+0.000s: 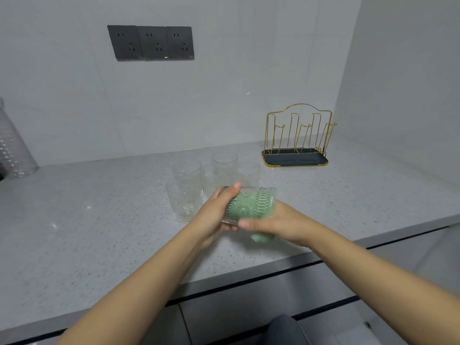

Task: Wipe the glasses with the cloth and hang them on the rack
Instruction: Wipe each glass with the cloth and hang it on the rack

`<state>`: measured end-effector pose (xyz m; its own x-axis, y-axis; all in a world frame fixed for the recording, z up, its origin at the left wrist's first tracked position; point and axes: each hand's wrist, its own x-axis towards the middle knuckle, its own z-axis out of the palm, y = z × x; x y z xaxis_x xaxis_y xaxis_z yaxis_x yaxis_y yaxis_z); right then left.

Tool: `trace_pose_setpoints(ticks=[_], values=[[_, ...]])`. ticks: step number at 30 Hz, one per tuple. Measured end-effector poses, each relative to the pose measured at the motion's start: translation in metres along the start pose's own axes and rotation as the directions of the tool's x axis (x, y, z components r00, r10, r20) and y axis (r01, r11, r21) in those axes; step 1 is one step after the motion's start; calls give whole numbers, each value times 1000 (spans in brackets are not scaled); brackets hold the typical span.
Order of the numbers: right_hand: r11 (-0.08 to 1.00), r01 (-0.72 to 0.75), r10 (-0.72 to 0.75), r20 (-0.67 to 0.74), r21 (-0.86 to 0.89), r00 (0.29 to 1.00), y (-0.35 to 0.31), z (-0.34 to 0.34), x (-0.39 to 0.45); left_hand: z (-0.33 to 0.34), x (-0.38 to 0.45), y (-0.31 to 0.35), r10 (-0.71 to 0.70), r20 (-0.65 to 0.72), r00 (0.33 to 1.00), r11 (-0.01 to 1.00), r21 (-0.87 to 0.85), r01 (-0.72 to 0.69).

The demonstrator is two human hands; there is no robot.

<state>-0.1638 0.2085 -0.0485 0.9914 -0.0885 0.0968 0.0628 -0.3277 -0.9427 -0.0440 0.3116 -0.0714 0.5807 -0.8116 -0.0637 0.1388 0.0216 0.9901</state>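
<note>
Your left hand (216, 210) grips the embossed glass (249, 205) lying sideways above the countertop's (99, 232) front edge, mouth toward your right hand (276, 222), whose fingers press the green cloth (261, 236) inside.

Single head-worn wide-angle view, looking forward and down, close over the countertop (99, 220), facing the wall (224, 95)

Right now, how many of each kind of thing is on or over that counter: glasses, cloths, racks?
Glasses: 6, one held glass in the left hand and five standing glasses on the counter.
Cloths: 1, the green cloth, pushed into the held glass by the right hand.
Racks: 1, the gold wire rack, with nothing hanging on it.
Total: 8.
</note>
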Motion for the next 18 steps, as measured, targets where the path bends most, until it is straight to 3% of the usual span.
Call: trace_pose_setpoints(ticks=[2, 4, 7, 9, 10, 11, 12, 13, 15, 16, 18], values=[[873, 84, -79, 31, -480, 996, 6, 2, -2, -3, -4, 10, -193, 69, 979, 981, -3, 194], [857, 72, -89, -8, -510, 996, 10, -2, 1, -5, -5, 10, -259, 110, 959, 963, -49, 266], [998, -52, 51, -40, -40, 998, 3, -11, 5, -1, -6, -4, -94, 108, 990, 989, -105, 106], [922, -153, 186, -59, 357, 981, 3, -14, 8, 2, -6, -12, 70, 20, 997, 998, -6, -70], [890, -142, 187, -63, 432, 980, 2, -12, 8, 2, -3, -14, 119, -19, 993, 993, 6, -119], [914, -100, 137, -68, 394, 988, 2, -9, 7, 2, -1, -13, 119, -28, 993, 993, -8, -119], [973, -34, 48, -57, 228, 997, 2, -5, 3, 1, 2, -9, 78, -5, 997, 996, -35, -78], [998, 40, -41, -13, -44, 999, 4, -1, 0, -1, 3, -4, -3, 31, 1000, 999, -45, 5], [850, 151, -127, 82, -505, 989, 9, -1, -2, -4, 2, 8, -187, 91, 978, 982, -20, 189], [812, 152, -130, 79, -564, 988, 11, -6, 0, -4, 0, 12, -233, 115, 966, 972, -7, 236], [926, 85, -83, 22, -367, 996, 7, -13, 1, -5, -4, 12, -209, 142, 968, 977, -12, 212]])
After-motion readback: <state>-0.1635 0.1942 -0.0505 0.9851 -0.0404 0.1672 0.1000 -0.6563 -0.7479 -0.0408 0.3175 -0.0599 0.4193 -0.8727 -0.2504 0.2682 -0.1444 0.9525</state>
